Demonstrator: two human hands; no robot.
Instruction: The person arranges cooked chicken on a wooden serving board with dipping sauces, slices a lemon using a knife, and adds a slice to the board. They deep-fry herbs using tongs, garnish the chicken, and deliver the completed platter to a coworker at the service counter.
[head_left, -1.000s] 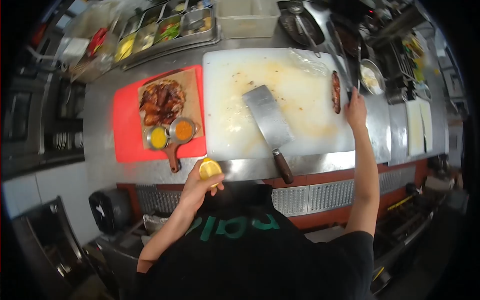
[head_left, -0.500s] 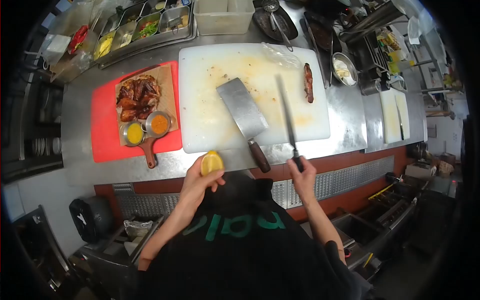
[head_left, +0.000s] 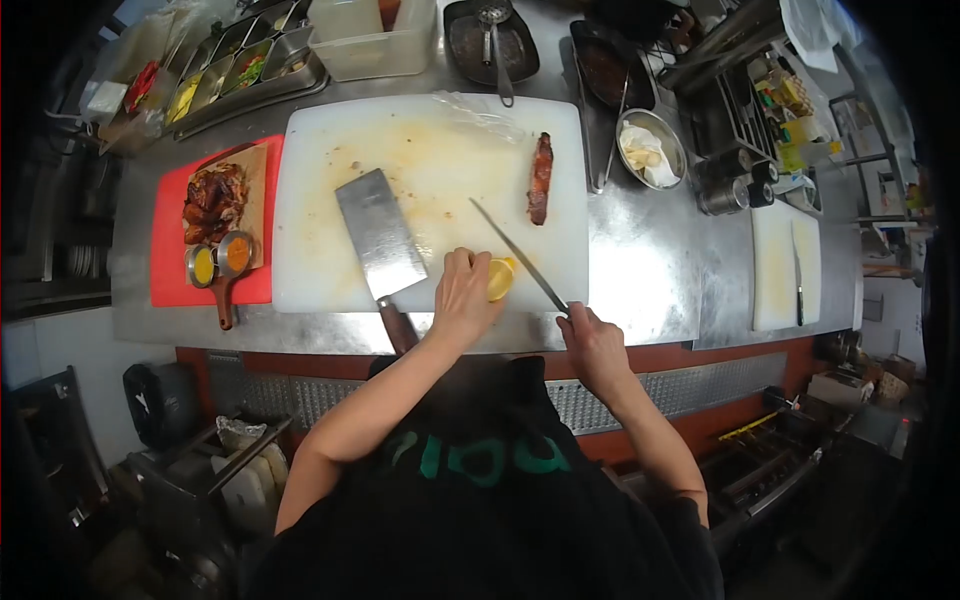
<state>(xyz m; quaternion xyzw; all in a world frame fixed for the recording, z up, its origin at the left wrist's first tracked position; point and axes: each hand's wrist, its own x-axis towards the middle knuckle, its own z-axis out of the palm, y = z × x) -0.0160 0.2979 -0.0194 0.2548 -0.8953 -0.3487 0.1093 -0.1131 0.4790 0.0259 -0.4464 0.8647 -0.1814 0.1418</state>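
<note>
My left hand (head_left: pixel 466 294) grips a piece of lemon (head_left: pixel 500 279) low over the front of the white cutting board (head_left: pixel 318 150); its yellow face shows on the right of my fingers. In my right hand (head_left: pixel 594 345) is a long narrow knife (head_left: pixel 520 254), its blade slanting up and left over the board, just right of the lemon and apart from it. A cleaver (head_left: pixel 382 232) lies left of my left hand, its wooden handle past the board's front edge. A strip of browned roasted meat (head_left: pixel 540 180) rests on the board's right side.
At left, a red board (head_left: pixel 168 215) bears a wooden paddle with roasted meat (head_left: pixel 214 202), yellow sauce (head_left: pixel 203 265) and orange sauce (head_left: pixel 236 252). Behind stand topping trays (head_left: pixel 245 70), a plastic tub (head_left: pixel 375 50) and a black pan (head_left: pixel 465 40). A metal bowl (head_left: pixel 672 150) and second knife (head_left: pixel 798 270) lie right.
My left hand has carried the lemon rightward and down toward the board. The knife blade has tilted further left, toward the lemon. The whole view has shifted, with the boards now further left.
</note>
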